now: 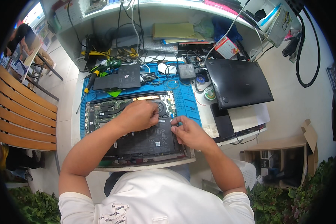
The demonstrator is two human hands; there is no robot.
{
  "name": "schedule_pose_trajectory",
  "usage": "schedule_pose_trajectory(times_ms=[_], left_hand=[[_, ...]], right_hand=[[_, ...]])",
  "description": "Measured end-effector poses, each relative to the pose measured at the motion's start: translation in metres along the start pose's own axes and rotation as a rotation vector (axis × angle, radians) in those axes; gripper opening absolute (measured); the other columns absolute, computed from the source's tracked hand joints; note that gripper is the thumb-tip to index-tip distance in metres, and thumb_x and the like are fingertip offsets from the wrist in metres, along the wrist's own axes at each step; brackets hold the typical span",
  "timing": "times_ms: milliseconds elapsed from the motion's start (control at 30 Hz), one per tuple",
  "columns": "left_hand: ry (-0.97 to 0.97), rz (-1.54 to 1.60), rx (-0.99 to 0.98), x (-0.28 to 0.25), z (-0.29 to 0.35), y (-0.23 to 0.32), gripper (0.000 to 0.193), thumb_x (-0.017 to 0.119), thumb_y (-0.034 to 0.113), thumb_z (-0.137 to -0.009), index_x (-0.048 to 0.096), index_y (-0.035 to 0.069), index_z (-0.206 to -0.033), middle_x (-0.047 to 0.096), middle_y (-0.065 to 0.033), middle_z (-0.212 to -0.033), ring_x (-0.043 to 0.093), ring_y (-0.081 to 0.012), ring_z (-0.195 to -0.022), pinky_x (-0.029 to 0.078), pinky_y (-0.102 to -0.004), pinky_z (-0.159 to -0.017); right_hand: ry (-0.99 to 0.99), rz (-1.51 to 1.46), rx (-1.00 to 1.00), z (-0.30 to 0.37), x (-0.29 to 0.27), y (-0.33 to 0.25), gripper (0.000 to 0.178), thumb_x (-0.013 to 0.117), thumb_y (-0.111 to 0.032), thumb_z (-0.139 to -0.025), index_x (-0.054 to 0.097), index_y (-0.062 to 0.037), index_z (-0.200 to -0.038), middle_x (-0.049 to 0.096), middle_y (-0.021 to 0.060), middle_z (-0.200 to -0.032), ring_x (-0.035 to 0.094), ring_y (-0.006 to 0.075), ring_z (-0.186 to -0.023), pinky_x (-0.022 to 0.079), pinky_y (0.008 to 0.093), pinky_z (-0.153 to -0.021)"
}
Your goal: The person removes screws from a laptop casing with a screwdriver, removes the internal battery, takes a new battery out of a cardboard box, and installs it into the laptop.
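An opened laptop base (94, 115) lies in front of me, with its green board and round fan (161, 107) exposed. A flat black laptop battery (153, 140) covers its near half. Over the battery's far edge, next to the fan, my left hand (138, 115) has its fingers curled together; whatever is under the fingertips is hidden. At the battery's far right corner, my right hand (190, 132) has its thumb and forefinger bent close around the edge. A second dark battery (125, 77) lies beyond the base.
Beneath the laptop base is a blue repair mat (188, 100). A yellow-black screwdriver (90, 85) lies at the left, a grey power adapter (186, 71) behind. To the right sit a solder spool (209, 93), a black phone (221, 121) and a closed black laptop (239, 82). Cables hang from the shelf.
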State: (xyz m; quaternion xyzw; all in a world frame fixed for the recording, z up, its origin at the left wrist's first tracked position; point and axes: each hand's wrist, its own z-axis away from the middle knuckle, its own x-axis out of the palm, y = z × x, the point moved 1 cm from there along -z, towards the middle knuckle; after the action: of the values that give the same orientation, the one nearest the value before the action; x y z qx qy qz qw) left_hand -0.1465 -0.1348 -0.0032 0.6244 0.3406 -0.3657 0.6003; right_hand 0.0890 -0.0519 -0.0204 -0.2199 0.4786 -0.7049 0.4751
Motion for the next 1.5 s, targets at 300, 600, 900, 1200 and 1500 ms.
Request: schedule_pose_trajectory(times_ms=[300,600,900,1200,1500], left_hand=[[-0.177,-0.044,0.010,-0.018,-0.006,-0.005,0.018,0.070,0.023,-0.103,0.071,0.005,-0.105,0.075,-0.0187,-0.087,0.073,-0.0407,-0.088,0.055,-0.0514,-0.078],[-0.148,-0.063,0.093,-0.038,-0.020,-0.013,0.017,0.071,0.023,-0.103,0.072,0.007,-0.110,0.076,-0.0154,-0.093,0.073,-0.0399,-0.090,0.055,-0.0508,-0.080],[-0.170,0.047,-0.010,-0.042,-0.003,-0.002,0.028,0.089,0.033,-0.089,0.080,0.007,-0.095,0.077,-0.0084,-0.088,0.076,-0.0278,-0.084,0.058,-0.0430,-0.076],[-0.035,-0.027,0.089,-0.018,-0.004,-0.008,0.024,0.084,0.029,-0.092,0.081,0.005,-0.093,0.077,-0.0119,-0.089,0.074,-0.0350,-0.084,0.058,-0.0450,-0.075],[0.211,0.095,0.066,-0.062,0.051,-0.026,0.019,0.084,0.023,-0.095,0.081,0.004,-0.097,0.076,-0.0109,-0.085,0.072,-0.0251,-0.071,0.054,-0.0372,-0.064]], right_hand=[[0.058,0.136,-0.028,0.002,0.004,-0.006,0.032,0.067,-0.019,-0.110,0.056,0.0032,-0.130,0.061,-0.0014,-0.067,0.055,0.0083,-0.060,0.044,0.0284,-0.056],[0.119,0.370,-0.095,0.002,0.004,-0.013,0.029,0.067,-0.019,-0.108,0.061,0.0040,-0.124,0.070,0.0090,-0.072,0.064,0.0187,-0.065,0.049,0.0365,-0.062],[0.126,0.315,-0.052,0.000,0.004,-0.011,0.029,0.069,-0.021,-0.106,0.064,0.0042,-0.120,0.076,0.0157,-0.077,0.071,0.0284,-0.070,0.053,0.0406,-0.069],[0.080,0.300,-0.092,-0.001,0.001,-0.006,0.023,0.064,-0.012,-0.108,0.059,0.0019,-0.125,0.064,0.0000,-0.070,0.052,0.0082,-0.059,0.040,0.0301,-0.052],[0.111,0.332,-0.039,-0.005,-0.006,-0.008,0.021,0.070,-0.010,-0.100,0.067,0.0027,-0.117,0.072,0.0100,-0.073,0.064,0.0176,-0.064,0.049,0.0368,-0.063]])
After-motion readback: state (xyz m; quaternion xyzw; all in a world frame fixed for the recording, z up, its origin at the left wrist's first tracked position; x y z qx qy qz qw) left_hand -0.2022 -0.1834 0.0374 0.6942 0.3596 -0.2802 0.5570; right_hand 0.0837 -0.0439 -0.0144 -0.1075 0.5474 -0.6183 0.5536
